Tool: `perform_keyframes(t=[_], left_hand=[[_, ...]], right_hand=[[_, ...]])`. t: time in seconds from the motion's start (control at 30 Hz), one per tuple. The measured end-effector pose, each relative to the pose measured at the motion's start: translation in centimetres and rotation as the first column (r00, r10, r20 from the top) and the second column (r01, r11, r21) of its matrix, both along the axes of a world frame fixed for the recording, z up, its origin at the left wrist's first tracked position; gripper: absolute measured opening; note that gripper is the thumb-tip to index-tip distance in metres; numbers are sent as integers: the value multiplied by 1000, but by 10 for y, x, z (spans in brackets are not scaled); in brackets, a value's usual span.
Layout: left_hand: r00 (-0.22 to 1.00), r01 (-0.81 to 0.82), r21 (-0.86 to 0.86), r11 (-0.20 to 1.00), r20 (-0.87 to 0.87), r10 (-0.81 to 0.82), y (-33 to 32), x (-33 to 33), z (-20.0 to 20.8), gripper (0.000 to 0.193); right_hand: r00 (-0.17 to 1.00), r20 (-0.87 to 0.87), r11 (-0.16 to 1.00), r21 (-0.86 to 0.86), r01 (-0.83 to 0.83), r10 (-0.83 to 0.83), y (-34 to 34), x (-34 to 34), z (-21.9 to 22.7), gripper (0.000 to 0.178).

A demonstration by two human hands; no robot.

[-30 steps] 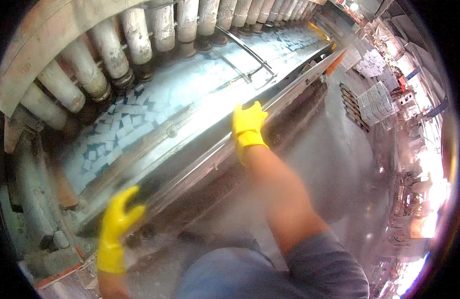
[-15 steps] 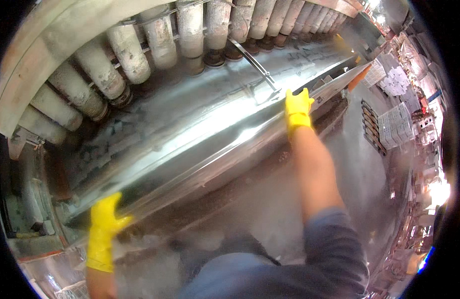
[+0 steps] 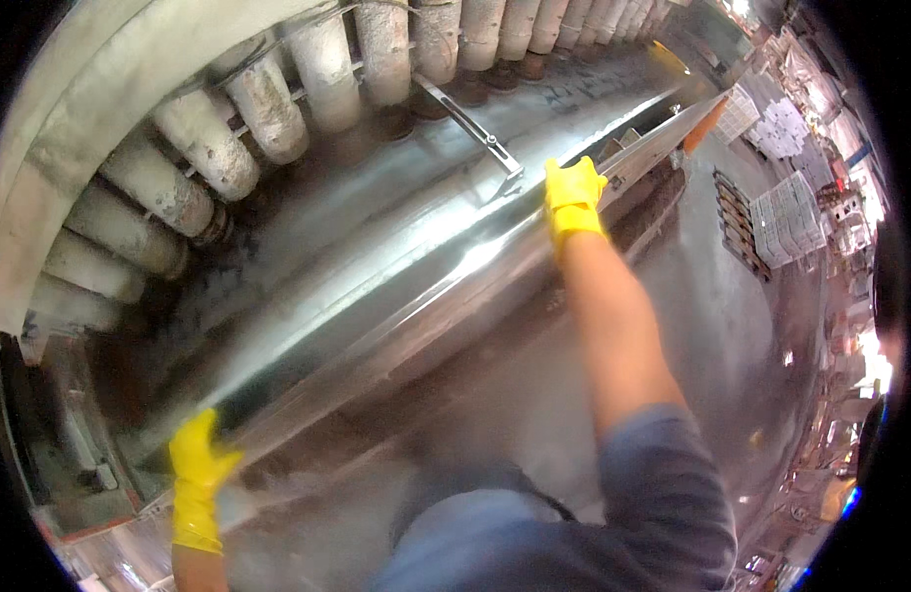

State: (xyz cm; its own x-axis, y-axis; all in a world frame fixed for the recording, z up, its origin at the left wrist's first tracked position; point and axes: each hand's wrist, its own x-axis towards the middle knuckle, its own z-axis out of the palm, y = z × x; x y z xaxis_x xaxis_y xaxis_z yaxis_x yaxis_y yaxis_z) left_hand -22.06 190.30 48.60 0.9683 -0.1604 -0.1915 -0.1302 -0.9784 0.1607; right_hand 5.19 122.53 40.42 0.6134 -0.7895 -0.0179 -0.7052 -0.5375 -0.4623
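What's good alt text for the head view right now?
A yellow-gloved right hand is at the near edge of a long machine bed; the left hand, also gloved, is open near the bed's left end. Thick pipes line the far side.

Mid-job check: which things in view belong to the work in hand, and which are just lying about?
Apparently in the work:
left hand, yellow-gloved, near the panel
right hand, yellow-gloved, at the panel's upper edge
long metal panel
row of pale cylinders
slotted metal arm

Apparently just standing by:
slatted pallet
pale stack beside it
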Motion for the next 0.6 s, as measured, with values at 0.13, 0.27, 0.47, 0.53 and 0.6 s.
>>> perform_keyframes(t=[0.13,0.27,0.47,0.53,0.6], left_hand=[[991,-131,-103,986,-39,128,-27,6,9,77],[945,-304,-206,930,-190,266,-45,12,1,72],[961,-253,-234,939,50,271,-99,47,-40,52],[883,-419,-191,888,139,447,-128,60,-68,52],[777,-559,-193,806,218,591,-154,67,-79,53]], right_hand=[[1000,0,999,12,32,-32,-3,1,13,72],[998,67,999,-44,19,-16,3,5,-4,73],[970,241,1000,-8,-22,23,-21,41,-12,77],[965,258,998,-49,-36,48,-46,48,-19,78],[969,221,980,-190,-66,108,-68,47,-21,76]])
